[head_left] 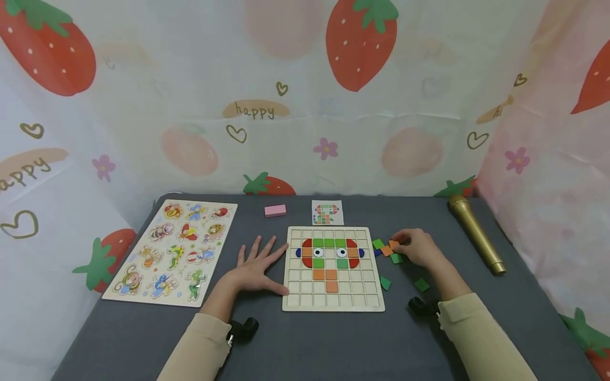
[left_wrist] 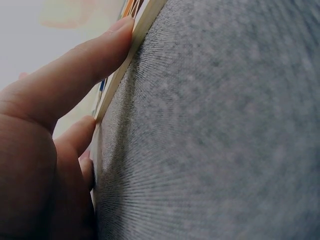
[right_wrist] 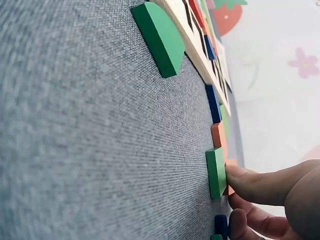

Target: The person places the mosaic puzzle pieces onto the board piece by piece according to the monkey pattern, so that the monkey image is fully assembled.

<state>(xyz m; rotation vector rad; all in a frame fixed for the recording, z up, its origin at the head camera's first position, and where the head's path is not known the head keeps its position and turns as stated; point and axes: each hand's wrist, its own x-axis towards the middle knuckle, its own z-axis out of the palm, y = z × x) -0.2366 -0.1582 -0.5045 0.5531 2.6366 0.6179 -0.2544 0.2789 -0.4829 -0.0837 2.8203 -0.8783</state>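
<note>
A wooden grid board (head_left: 298, 301) lies mid-table, with coloured tiles set in it as a face with two eyes and several orange squares below. My left hand (head_left: 254, 270) is spread flat on its left side, thumb and forefinger touching the board's edge (left_wrist: 116, 80). Right of the board, my right hand (head_left: 419, 247) pinches an orange tile (head_left: 393, 244) between thumb and fingers. In the right wrist view that orange tile (right_wrist: 231, 176) is partly hidden behind a green tile (right_wrist: 216, 172) and the thumb. Another orange tile (head_left: 386, 251) lies beside it.
Loose green tiles (head_left: 421, 285) lie to the right, one rounded green piece (head_left: 385, 283) close to the board. Behind the board are a small pattern card (head_left: 327, 217) and a pink block (head_left: 275, 211). An insect sticker sheet (head_left: 162, 254) lies left, a gold microphone (head_left: 476, 235) far right.
</note>
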